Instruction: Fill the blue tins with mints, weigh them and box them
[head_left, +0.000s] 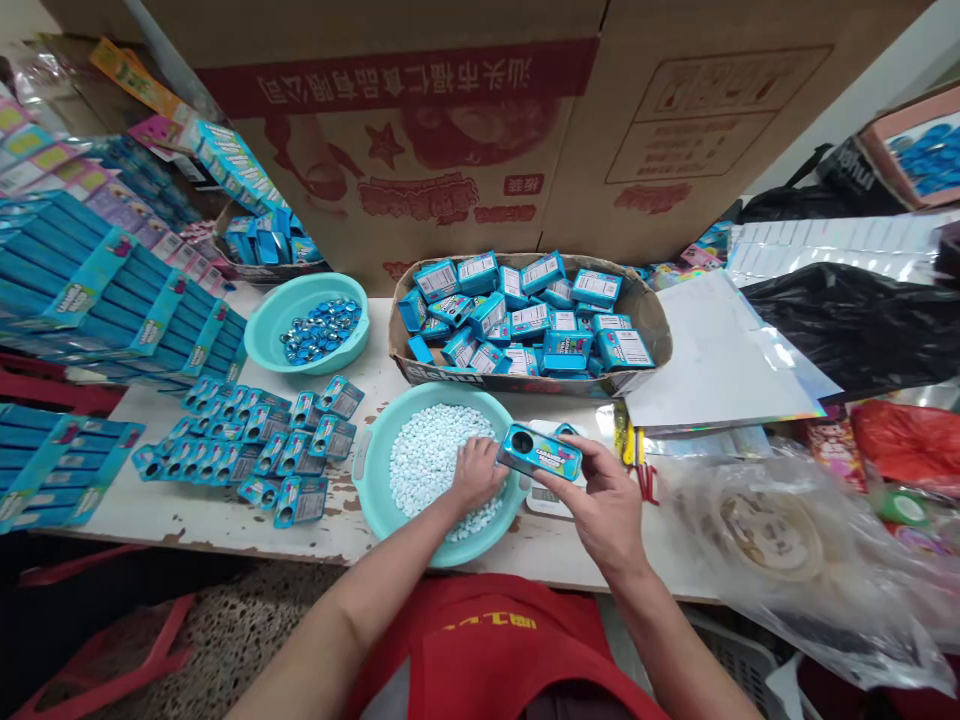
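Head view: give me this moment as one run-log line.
left hand: at pellets in bowl | right hand: holding box, round hole facing camera | beyond bowl: carton of more boxes

- Large cardboard carton with red print: upright at the rear of the table.
- White sheet: flat, right side.
- Black plastic bag: beside the sheet.
- Red plastic bag: far right.
- Clear plastic bag: draped over the right front edge.
- Red stool: lower left, on speckled floor.
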